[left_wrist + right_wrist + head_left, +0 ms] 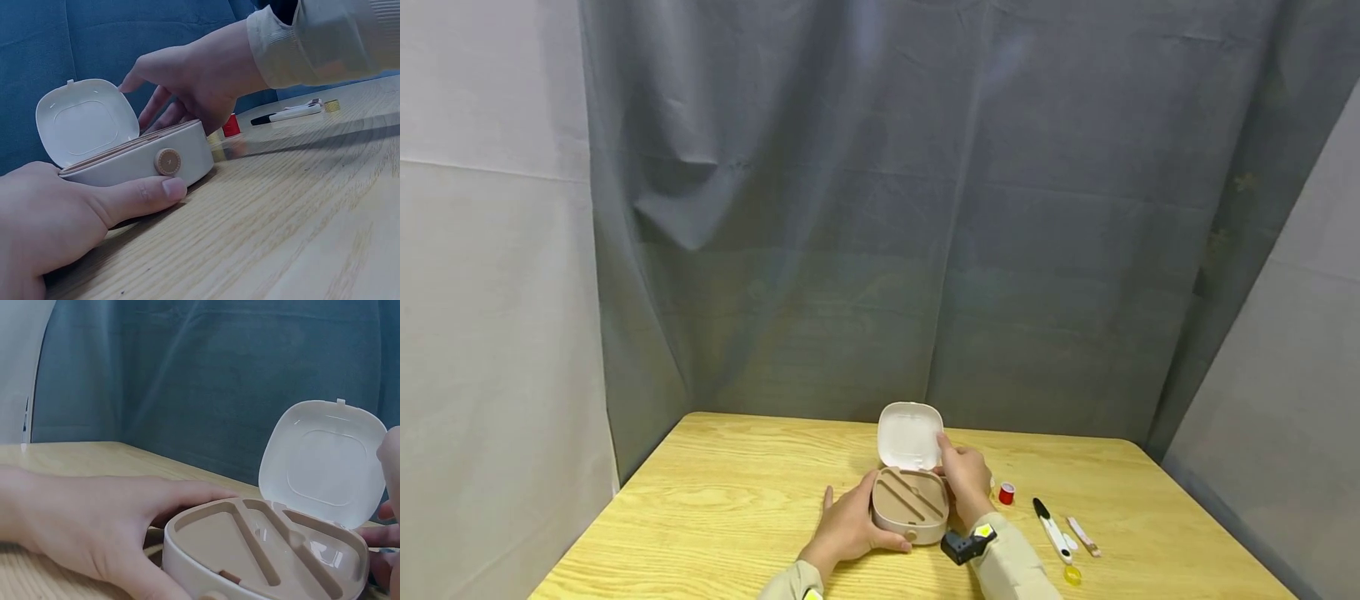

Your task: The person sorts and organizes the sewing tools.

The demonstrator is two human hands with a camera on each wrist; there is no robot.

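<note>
A small white storage box (910, 533) stands on the table with its hinged lid (910, 436) raised at the back. Inside is a beige tray (215, 532) divided by slanted grooves, and a round brown button (167, 162) marks the front wall. My left hand (850, 527) grips the box from the left, thumb along the front wall and fingers round the far side. On the other side, my right hand (967, 479) touches the lid's right edge with one extended digit. Its lower fingers reach behind the box's rear right corner, where their tips are hidden.
Right of the box lie a red thread spool (1007, 493), a white tool with a black tip (1052, 530), a small pinkish strip (1083, 536) and a yellow ring-like piece (1072, 575). A grey curtain (850, 250) hangs behind the wooden table (737, 475).
</note>
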